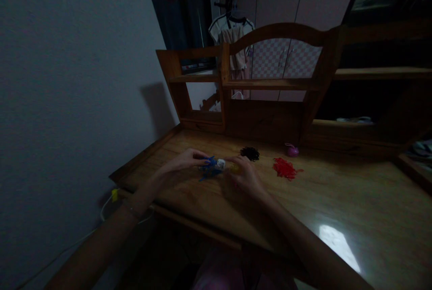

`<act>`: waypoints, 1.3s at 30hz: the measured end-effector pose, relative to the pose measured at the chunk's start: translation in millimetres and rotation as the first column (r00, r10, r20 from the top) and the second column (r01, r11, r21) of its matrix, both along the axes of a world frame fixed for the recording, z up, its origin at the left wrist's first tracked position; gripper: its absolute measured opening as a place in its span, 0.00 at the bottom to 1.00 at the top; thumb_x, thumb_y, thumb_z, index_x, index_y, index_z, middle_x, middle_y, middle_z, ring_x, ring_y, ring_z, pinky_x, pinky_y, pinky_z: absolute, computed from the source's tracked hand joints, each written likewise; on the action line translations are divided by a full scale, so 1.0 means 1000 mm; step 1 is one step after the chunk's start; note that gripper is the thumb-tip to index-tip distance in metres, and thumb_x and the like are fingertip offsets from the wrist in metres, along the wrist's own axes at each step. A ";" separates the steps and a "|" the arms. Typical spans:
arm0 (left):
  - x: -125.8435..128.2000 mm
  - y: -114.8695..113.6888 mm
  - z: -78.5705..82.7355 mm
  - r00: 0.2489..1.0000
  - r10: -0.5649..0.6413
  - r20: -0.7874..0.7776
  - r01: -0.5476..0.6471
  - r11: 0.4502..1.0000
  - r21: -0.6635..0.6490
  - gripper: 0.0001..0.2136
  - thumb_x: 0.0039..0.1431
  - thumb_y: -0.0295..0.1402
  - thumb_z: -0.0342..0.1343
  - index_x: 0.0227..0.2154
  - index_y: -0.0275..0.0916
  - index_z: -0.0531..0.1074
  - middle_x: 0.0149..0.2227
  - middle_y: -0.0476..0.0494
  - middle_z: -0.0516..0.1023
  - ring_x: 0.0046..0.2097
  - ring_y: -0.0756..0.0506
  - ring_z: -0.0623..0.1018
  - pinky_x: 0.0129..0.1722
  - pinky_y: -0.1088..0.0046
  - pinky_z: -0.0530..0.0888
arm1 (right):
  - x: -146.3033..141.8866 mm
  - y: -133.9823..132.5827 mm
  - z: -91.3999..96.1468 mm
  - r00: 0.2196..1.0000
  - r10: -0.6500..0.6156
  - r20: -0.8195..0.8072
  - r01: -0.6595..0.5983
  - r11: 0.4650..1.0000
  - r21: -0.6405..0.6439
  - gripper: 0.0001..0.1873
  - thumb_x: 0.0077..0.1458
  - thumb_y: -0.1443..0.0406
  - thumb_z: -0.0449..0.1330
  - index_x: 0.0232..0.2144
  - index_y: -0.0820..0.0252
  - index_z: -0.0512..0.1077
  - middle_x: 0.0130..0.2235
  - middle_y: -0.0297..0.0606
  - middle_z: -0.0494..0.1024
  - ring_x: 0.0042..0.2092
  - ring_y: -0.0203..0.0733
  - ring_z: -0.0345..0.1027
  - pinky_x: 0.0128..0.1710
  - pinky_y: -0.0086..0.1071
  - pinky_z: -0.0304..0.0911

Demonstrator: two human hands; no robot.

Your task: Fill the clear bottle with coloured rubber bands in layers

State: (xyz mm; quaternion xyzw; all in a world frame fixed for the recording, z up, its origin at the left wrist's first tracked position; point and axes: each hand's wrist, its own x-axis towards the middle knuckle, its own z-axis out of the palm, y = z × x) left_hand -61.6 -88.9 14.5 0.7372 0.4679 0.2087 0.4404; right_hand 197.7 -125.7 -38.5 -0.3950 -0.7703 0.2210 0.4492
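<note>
Over the wooden desk (189, 195), my left hand (187, 159) pinches a bunch of thin blue strips (211, 161). They are at the whitish end of a small bottle-like container (221, 164). My right hand (245, 175) is curled round the other end of that container, where some yellow shows between the fingers. The container lies roughly sideways; its far part is hidden by my fingers. More loose blue strips (206, 175) lie on the desk just below. In the dim light I cannot tell whether any strips are inside the container.
Behind my hands lies a pile of black strips (249, 153); a pile of red strips (285, 169) is to the right. A small purple pouch-like object (292, 150) stands near the wooden shelf unit (263, 119). The wall (84, 78) borders the left, with a white cable (77, 239).
</note>
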 end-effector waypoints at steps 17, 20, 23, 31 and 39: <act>-0.001 -0.008 0.015 0.998 0.009 -0.069 -0.005 0.998 0.060 0.16 0.52 0.43 0.60 0.39 0.38 0.80 0.38 0.44 0.82 0.40 0.44 0.78 0.42 0.71 0.71 | -0.005 -0.003 0.001 0.998 0.024 -0.064 -0.025 0.999 -0.024 0.19 0.50 0.67 0.64 0.46 0.52 0.74 0.47 0.39 0.76 0.50 0.46 0.66 0.52 0.45 0.60; -0.001 -0.005 0.012 0.995 0.041 -0.085 -0.035 0.996 0.079 0.16 0.51 0.45 0.61 0.37 0.37 0.80 0.35 0.44 0.82 0.37 0.44 0.78 0.40 0.71 0.71 | -0.005 -0.004 0.001 0.998 0.030 -0.061 -0.032 0.999 -0.031 0.19 0.50 0.67 0.64 0.46 0.52 0.74 0.46 0.39 0.76 0.50 0.46 0.66 0.52 0.45 0.60; -0.001 -0.004 0.011 0.992 0.090 -0.087 -0.082 0.993 0.084 0.16 0.49 0.44 0.63 0.36 0.38 0.81 0.35 0.43 0.82 0.37 0.44 0.78 0.38 0.70 0.71 | -0.004 -0.005 0.003 0.997 0.031 -0.071 -0.033 0.999 -0.027 0.19 0.50 0.67 0.64 0.47 0.51 0.74 0.47 0.38 0.76 0.50 0.46 0.66 0.52 0.45 0.60; 0.007 -0.006 0.012 0.984 0.148 -0.104 -0.134 0.982 0.130 0.16 0.47 0.43 0.64 0.34 0.38 0.79 0.34 0.44 0.81 0.37 0.44 0.78 0.38 0.70 0.71 | -0.005 -0.005 0.001 0.997 0.025 -0.080 -0.027 0.999 -0.027 0.20 0.49 0.68 0.64 0.46 0.52 0.74 0.47 0.38 0.76 0.50 0.46 0.66 0.52 0.44 0.60; 0.015 -0.007 0.010 0.968 0.249 -0.040 -0.238 0.954 0.184 0.17 0.43 0.42 0.66 0.31 0.34 0.76 0.33 0.43 0.78 0.36 0.45 0.77 0.38 0.69 0.72 | -0.005 -0.009 0.004 0.996 0.027 -0.089 -0.027 1.000 -0.001 0.20 0.49 0.69 0.63 0.46 0.53 0.74 0.47 0.38 0.76 0.50 0.45 0.67 0.53 0.44 0.59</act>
